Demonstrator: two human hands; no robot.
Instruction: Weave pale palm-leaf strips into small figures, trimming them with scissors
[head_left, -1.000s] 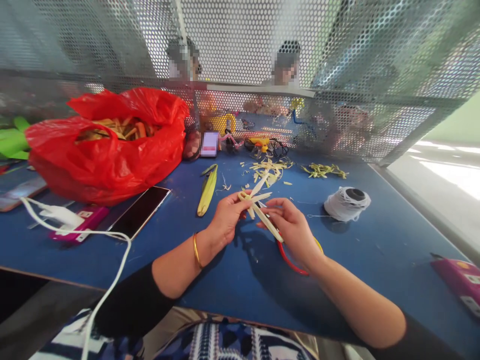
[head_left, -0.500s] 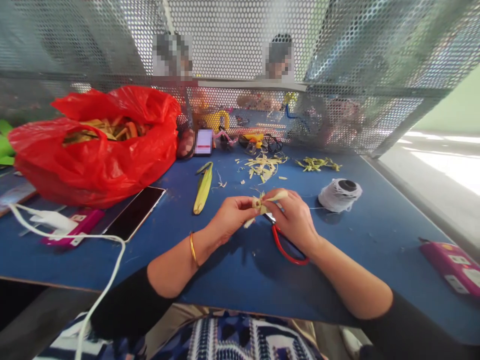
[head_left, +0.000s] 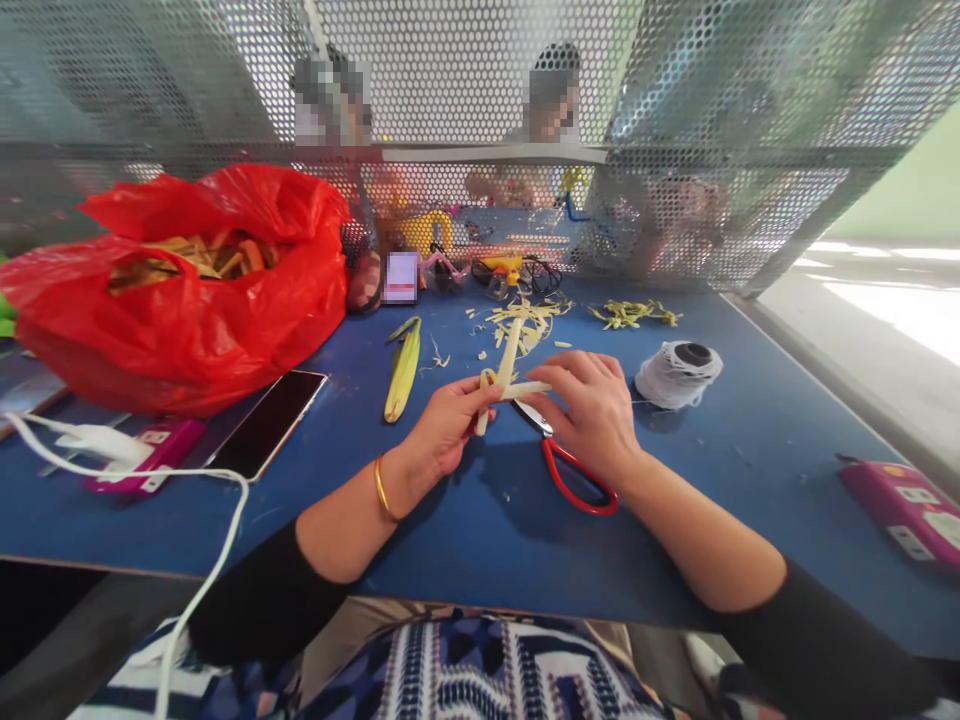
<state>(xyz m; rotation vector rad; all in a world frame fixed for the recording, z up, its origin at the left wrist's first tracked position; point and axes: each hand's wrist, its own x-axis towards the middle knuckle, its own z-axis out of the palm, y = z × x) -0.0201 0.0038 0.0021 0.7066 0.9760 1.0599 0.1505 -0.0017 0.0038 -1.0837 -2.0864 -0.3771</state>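
Note:
Pale husk strips (head_left: 509,357) are crossed and folded above the middle of the blue table. My left hand (head_left: 455,420) pinches them where they cross, a gold bangle on its wrist. The fingertips of my right hand (head_left: 592,400) grip the end of a strip that points right. Red-handled scissors (head_left: 577,478) lie on the table partly under my right hand. A spool of white thread (head_left: 679,375) stands to the right of that hand. Left of my left hand lies a yellow-green husk piece (head_left: 404,372).
A red plastic bag (head_left: 247,350) full of husks fills the left, by a dark phone (head_left: 268,425), a white cable and a power strip (head_left: 161,450). Husk scraps (head_left: 532,322) lie ahead, before a perforated screen (head_left: 465,80) with people behind. Another power strip (head_left: 904,510) is right.
My hands have moved slightly apart. One strip now stands up away from me, and another stretches between the hands. More of the scissors shows. The view has shifted a little.

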